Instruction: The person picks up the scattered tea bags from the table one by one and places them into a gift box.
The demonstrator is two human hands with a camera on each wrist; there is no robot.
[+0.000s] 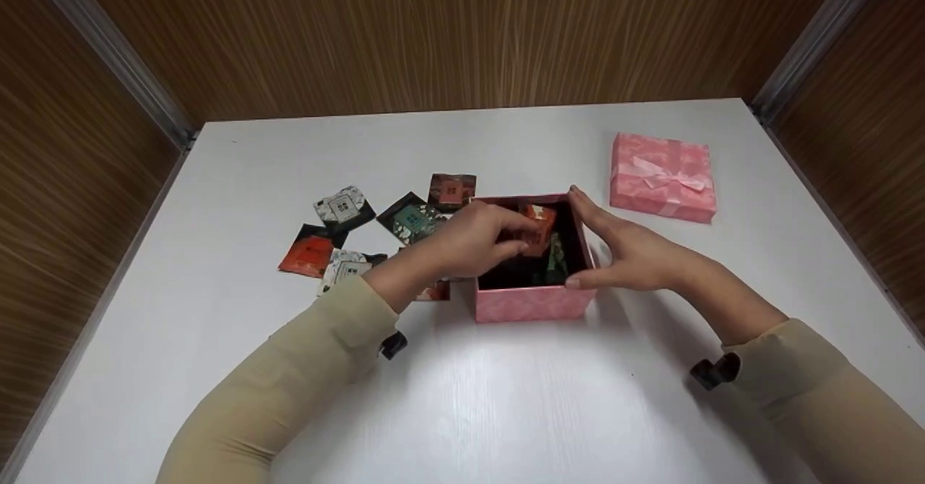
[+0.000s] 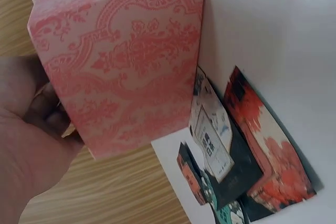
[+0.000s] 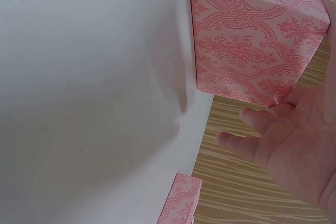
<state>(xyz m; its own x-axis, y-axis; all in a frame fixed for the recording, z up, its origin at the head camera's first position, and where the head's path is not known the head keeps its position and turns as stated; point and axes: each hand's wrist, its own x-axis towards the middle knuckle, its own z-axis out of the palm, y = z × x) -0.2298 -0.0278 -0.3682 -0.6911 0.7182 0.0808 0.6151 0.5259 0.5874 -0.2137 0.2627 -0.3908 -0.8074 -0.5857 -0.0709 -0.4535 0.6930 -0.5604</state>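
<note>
An open pink patterned box (image 1: pixel 531 305) stands on the white table. My left hand (image 1: pixel 473 238) reaches over its left wall and pinches an orange sachet (image 1: pixel 538 242) inside the opening; in the left wrist view the fingertips are hidden behind the box wall. Lower in the box lies a green sachet (image 1: pixel 555 260). On the box's right side my right hand (image 1: pixel 639 256) rests with its thumb at the near corner and a finger at the far corner. The right wrist view shows its other fingers (image 3: pixel 241 145) stretched out beside the box.
Left of the box several flat printed sachets lie scattered, among them an orange one (image 1: pixel 311 253), a white-and-black one (image 1: pixel 344 208), a dark green one (image 1: pixel 412 218) and a red-brown one (image 1: pixel 452 191). A pink lid (image 1: pixel 663 178) with a ribbon bow lies at the back right.
</note>
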